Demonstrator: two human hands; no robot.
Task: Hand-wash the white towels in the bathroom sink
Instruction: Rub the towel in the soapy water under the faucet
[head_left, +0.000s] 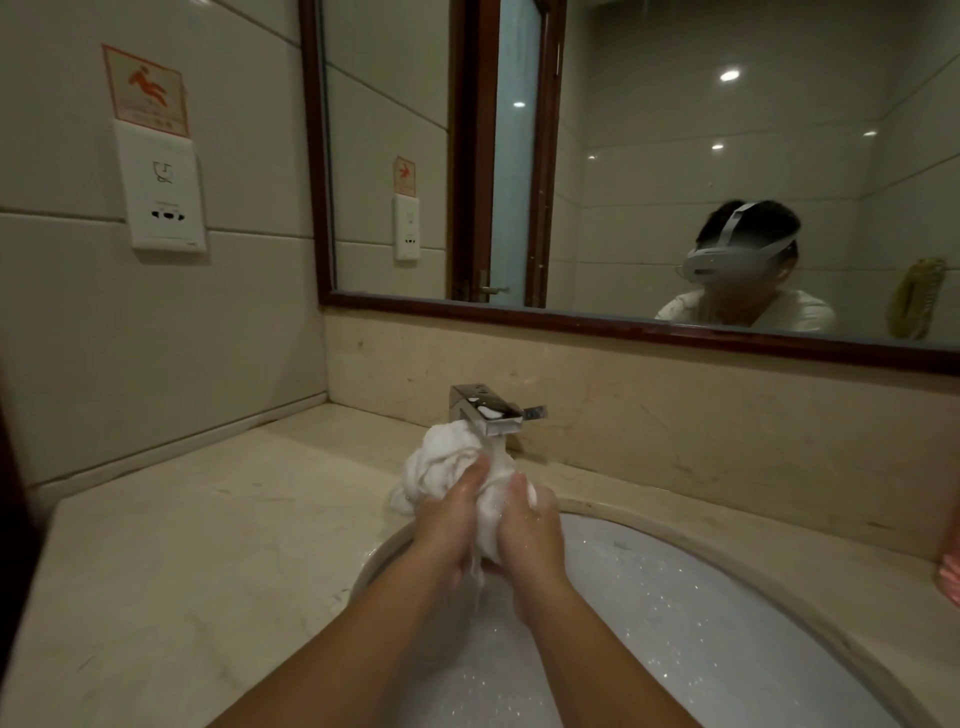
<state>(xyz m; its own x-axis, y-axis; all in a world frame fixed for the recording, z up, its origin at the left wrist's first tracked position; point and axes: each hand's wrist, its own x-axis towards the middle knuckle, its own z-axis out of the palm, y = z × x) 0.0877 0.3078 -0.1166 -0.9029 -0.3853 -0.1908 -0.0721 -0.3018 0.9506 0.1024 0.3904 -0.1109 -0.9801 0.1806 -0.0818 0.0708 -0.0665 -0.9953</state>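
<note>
Both hands hold one white towel (447, 465) bunched into a wet wad above the back edge of the sink (691, 597). The left hand (449, 522) wraps the wad from its left side, its fingers (475, 475) curled up over the cloth and pressing into it. The right hand (530, 532) clasps the other side, its fingers closed round the lower part of the wad, with a bit of white cloth or foam showing at its fingertips. The two hands sit close together, with cloth squeezed between them. Most of the towel bulges up and to the left of the fingers, and a loose fold hangs down just left of the left hand.

Just beyond the fingers, the square chrome faucet (488, 410) juts out with its spout right over the towel. Below the wrists the sink holds water flecked with small bubbles. The beige stone worktop (208, 545) spreads to the left of the fingers. Behind and above them hangs a wood-framed mirror (623, 156), and far up on the left wall are a white wall socket (161, 200) and an orange warning sticker (145, 88).
</note>
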